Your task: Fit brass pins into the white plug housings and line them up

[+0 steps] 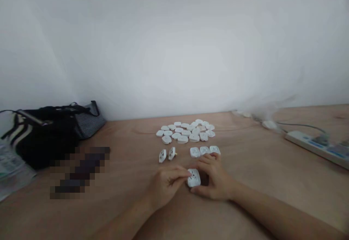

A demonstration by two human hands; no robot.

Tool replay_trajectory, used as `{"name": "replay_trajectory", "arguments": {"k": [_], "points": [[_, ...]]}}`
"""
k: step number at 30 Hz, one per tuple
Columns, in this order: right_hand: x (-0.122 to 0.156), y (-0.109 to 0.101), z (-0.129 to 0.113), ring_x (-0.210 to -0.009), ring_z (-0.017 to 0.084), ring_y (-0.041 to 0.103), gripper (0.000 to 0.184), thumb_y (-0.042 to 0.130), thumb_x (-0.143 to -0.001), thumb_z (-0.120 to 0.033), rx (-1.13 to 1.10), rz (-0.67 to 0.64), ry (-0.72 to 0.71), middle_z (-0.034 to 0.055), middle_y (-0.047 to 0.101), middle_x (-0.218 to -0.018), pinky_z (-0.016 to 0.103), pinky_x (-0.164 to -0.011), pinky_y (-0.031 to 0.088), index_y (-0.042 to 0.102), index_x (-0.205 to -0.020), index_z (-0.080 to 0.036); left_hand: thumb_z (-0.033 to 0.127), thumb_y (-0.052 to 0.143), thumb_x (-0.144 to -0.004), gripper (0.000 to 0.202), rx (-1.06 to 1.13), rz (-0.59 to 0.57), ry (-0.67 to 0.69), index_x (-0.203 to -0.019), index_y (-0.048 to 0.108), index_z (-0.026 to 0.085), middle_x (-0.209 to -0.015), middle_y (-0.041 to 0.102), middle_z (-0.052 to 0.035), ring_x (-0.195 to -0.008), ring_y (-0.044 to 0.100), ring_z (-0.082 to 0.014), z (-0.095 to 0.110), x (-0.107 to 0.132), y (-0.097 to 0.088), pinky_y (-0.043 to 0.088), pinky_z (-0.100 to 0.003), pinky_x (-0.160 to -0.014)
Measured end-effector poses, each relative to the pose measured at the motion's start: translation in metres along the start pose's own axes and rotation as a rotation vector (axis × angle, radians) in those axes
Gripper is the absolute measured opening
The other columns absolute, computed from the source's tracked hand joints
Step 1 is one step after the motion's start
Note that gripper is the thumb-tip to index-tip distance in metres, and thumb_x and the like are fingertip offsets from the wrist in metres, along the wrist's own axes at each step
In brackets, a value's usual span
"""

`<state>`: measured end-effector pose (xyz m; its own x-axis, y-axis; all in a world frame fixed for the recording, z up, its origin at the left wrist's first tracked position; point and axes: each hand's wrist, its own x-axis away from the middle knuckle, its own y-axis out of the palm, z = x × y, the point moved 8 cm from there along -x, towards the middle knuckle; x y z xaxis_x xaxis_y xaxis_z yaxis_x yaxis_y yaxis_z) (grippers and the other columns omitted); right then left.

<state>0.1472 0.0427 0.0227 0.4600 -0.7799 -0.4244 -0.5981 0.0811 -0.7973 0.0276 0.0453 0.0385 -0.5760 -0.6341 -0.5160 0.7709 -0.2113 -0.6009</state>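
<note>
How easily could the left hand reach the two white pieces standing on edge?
Probably yes: the two white pieces stand just beyond the left hand, nothing between, though it pinches a white plug with the right hand.

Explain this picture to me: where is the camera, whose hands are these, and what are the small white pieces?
One camera sits on a person's head, looking forward and down, so both bare arms at the bottom are the wearer's own. The left hand and right hand together hold one white plug adapter over the wooden table. Beyond lie a row of three adapters, two more on edge, and a pile. A black bag sits far left, a power strip far right.
</note>
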Motion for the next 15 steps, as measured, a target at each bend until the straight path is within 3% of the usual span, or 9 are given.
{"name": "replay_trajectory", "arguments": {"k": [15], "points": [[0.0001,0.0012,0.0032,-0.090,0.023,0.051,0.042,0.070,-0.062,-0.051,0.001,0.019,0.008,0.0017,0.062,-0.089,0.043,-0.087,0.023,0.061,-0.094,-0.026,0.016,0.054,-0.086,0.018,-0.049,-0.063,0.054,-0.090,0.072,0.018,-0.086,0.072,-0.0076,-0.079,0.067,-0.0166,0.0064,0.0008,0.0021,0.053,-0.025,-0.071]]}}
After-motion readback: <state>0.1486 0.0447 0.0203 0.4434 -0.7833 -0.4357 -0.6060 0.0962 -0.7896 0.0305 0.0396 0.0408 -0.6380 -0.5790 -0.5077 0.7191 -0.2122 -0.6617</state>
